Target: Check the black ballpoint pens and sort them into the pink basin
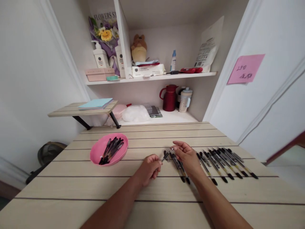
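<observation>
Pale wood-grain tabletop with dark parallel lines (71, 187) spreads across the lower half of the view; clock positions count from its middle, with 12 o'clock farthest from the person. At 12 o'clock stands a white open shelf unit (152, 79), where a deep red jug with a handle (169, 98) sits on the lower level. At 10 o'clock a small raised wooden stand with black legs (59, 111) carries a light blue stack of paper (95, 103). Near 9 o'clock is a round pink scalloped bowl (94, 156) containing a bundle of dark pens (111, 149). Just right of the middle, the left hand (149, 168) is curled, pinching a slim dark pen (165, 156) that slants toward 1 o'clock. Facing it, the right hand (188, 158) is partly open, thumb and forefinger close together at a small shiny tip (172, 148); whether they grip it I cannot tell. Under and beside that hand lie several black-ended pens (177, 165). At 3 o'clock a slanted row of clear-barrelled pens with black ends (217, 163) rests side by side.
</observation>
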A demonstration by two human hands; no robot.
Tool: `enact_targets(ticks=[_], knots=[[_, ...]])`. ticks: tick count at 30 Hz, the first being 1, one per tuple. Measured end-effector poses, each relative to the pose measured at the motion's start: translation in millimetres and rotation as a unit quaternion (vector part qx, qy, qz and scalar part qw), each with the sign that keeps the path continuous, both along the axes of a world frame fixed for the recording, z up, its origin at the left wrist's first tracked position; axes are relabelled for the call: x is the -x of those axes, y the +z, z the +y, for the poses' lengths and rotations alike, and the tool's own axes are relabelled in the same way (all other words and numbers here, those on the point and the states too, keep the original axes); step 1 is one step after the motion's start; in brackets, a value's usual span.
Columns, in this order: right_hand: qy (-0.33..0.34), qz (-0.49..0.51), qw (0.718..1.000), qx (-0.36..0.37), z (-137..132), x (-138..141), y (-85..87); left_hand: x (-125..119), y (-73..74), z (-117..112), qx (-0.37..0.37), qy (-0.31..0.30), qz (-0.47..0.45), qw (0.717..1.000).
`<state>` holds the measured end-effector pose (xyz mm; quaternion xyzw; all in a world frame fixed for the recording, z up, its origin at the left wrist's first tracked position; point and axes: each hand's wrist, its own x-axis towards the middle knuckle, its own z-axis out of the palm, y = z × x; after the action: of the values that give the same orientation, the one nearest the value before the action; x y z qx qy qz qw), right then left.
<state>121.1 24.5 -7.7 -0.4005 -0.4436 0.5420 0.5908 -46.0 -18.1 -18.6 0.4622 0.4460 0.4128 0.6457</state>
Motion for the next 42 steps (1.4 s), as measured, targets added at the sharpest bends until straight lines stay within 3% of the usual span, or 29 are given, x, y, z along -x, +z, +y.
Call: enact_targets(ticks=[10,25,32,42], knots=[[0.035,-0.01,0.999,0.003,1,5,-11.3,-2,4.2,-2,0.007,0.005,0.006,1.0],[0.029,-0.01,1.0,0.006,-5,8,-6.8,-7,-0.4,-1,-0.034,0.052,0.019,0.998],[0.125,0.054,0.989,0.051,-10,4,0.6,-8,4.4,-4,-0.041,0.047,-0.006,0.998],[0.144,0.063,0.987,0.038,-12,7,-0.1,-7,2.7,-4,-0.054,0.041,-0.007,0.998]])
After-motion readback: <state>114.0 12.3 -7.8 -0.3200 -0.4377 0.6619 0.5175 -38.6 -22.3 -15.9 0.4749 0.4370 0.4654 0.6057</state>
